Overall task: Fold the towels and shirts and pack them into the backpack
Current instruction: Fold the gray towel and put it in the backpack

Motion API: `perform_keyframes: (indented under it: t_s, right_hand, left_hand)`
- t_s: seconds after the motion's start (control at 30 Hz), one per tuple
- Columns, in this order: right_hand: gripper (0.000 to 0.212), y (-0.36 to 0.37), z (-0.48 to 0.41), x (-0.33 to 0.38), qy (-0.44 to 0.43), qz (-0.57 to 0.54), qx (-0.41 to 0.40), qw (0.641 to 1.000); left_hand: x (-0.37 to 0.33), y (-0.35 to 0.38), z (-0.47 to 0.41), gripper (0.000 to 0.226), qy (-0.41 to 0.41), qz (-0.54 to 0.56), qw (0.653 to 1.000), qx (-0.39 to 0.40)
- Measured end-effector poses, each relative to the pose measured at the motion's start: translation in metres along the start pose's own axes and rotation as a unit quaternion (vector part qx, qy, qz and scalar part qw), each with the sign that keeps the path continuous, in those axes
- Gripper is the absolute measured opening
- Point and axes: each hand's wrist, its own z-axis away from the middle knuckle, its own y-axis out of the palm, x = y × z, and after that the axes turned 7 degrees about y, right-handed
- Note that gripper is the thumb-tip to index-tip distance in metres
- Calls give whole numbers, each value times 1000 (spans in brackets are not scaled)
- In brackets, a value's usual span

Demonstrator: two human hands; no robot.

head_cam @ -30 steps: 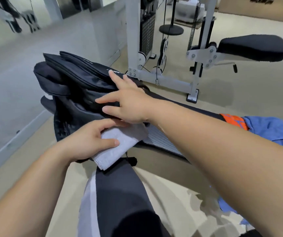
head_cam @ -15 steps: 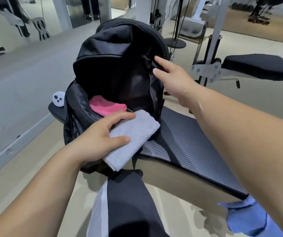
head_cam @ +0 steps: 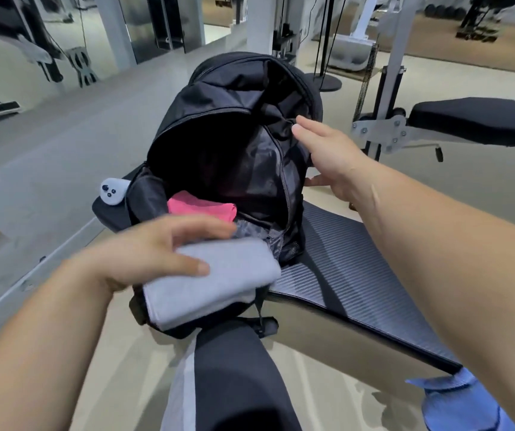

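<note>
A black backpack (head_cam: 219, 144) stands upright on the near end of a black padded gym bench (head_cam: 358, 275), with its main compartment unzipped and open toward the camera. Inside the backpack, low at the bottom, lies a folded pink towel (head_cam: 202, 208).

The left hand (head_cam: 156, 253) holds a folded grey towel (head_cam: 216, 287) just in front of the backpack's opening, at its lower edge. The thumb presses on top of the towel and the other fingers go over its far side, so the hand is closed around it. This hand is a little blurred. The grey towel is outside the compartment, just below the pink towel, and I cannot tell if it touches the backpack's front edge.

The right hand (head_cam: 330, 157) is at the right side of the backpack, by the raised flap and zipper. Its fingers are stretched out and only slightly spread, and the fingertips are at the fabric of the flap. I cannot tell if they pinch the fabric or only lie against it.

On the bench, just left of the backpack, sits a small white rounded device (head_cam: 111, 191) with dark dots on it. At the right of the backpack, near the bottom corner of the view, a blue garment (head_cam: 461, 405) hangs off the bench. Below the backpack is the person's leg in dark trousers with a light side stripe (head_cam: 237, 381). Behind the backpack stands a white weight machine with a black pad (head_cam: 473, 121).
</note>
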Motion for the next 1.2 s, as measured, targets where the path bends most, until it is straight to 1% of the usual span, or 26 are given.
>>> perform_keyframes:
  t_s: [0.07, 0.1, 0.13, 0.17, 0.2, 0.23, 0.3, 0.33, 0.4, 0.43, 0.47, 0.57, 0.6, 0.63, 0.67, 0.7, 0.73, 0.8, 0.83, 0.87, 0.9, 0.93, 0.97, 1.03, 1.1, 1.2]
  right_hand:
    - [47, -2, 2, -2, -6, 15, 2, 1000]
    - [47, -2, 2, -4, -7, 18, 3, 1000]
    - [47, -1, 3, -5, -7, 15, 3, 1000]
    - [47, -1, 3, -7, -7, 7, 5, 1000]
    - [47, 0, 3, -7, -5, -1, 8, 1000]
    - [47, 0, 3, -8, -4, -6, 10, 1000]
    - [47, -1, 2, -8, -7, -1, 10, 1000]
    - [47, -2, 1, -9, -10, 3, 9, 1000]
    - [47, -4, 0, -12, -12, 2, 9, 1000]
    - [47, -5, -1, -13, -11, 2, 11, 1000]
    - [47, -6, -1, -15, -10, 5, 11, 1000]
    - [46, -7, 0, -16, -17, 13, 11, 1000]
    - [46, -7, -1, -16, -20, 16, 11, 1000]
    - [46, -8, -1, -16, -23, 17, 12, 1000]
    - [47, -9, -1, -17, -26, 19, 13, 999]
    - [47, -9, -1, -18, -29, 21, 16, 999]
    - [48, -10, -1, -18, -32, 24, 19, 999]
    - [48, -9, 0, -20, -37, 33, 23, 999]
    - [48, -9, -1, -22, -40, 36, 26, 998]
    - [48, -9, -1, -23, -44, 39, 28, 998]
    - [48, -10, -1, -24, -46, 42, 29, 998]
    - [49, -10, -1, -25, -48, 46, 30, 997]
    - [49, -10, -1, -25, -51, 50, 29, 997]
    - [48, -11, -2, -27, -57, 54, 28, 997]
    - [49, -12, -2, -28, -65, 48, 33, 996]
    - [50, -11, -3, -32, -82, 32, 29, 996]
  left_hand:
    - [-14, -19, -14, 61, 22, 65, 992, -109]
    - [-14, -24, -28, 57, 12, 62, 982, -180]
    - [-9, -25, -45, 53, -11, 30, 968, -250]
    - [-2, -21, -64, 49, -43, -22, 953, -299]
    - [7, -13, -81, 48, -77, -64, 942, -320]
    - [20, -2, -98, 47, -102, -69, 938, -323]
    - [44, 22, -124, 42, -145, 20, 925, -352]
    - [52, 30, -132, 39, -159, 84, 901, -396]
    - [62, 42, -142, 40, -165, 187, 838, -486]
    - [66, 46, -146, 41, -171, 212, 823, -498]
    - [68, 51, -150, 43, -187, 220, 827, -483]
    - [70, 59, -150, 60, -243, 185, 885, -351]
    - [68, 58, -146, 62, -251, 140, 909, -302]
    - [68, 53, -143, 63, -255, 65, 931, -254]
    - [69, 45, -141, 65, -253, -40, 945, -203]
    - [68, 36, -138, 64, -249, -163, 943, -149]
    - [65, 26, -134, 62, -244, -289, 920, -102]
    - [60, 8, -130, 59, -195, -514, 834, -49]
    - [60, 3, -131, 63, -136, -601, 788, -27]
    - [60, 2, -133, 72, -64, -660, 749, 7]
    - [59, 2, -136, 81, 2, -687, 725, 50]
    - [59, 4, -139, 89, 46, -694, 712, 99]
    - [62, 7, -143, 91, 58, -690, 707, 144]
    - [71, 13, -151, 83, 12, -661, 726, 192]
    - [77, 17, -156, 72, -57, -624, 757, 186]
    - [83, 21, -160, 62, -148, -603, 774, 125]
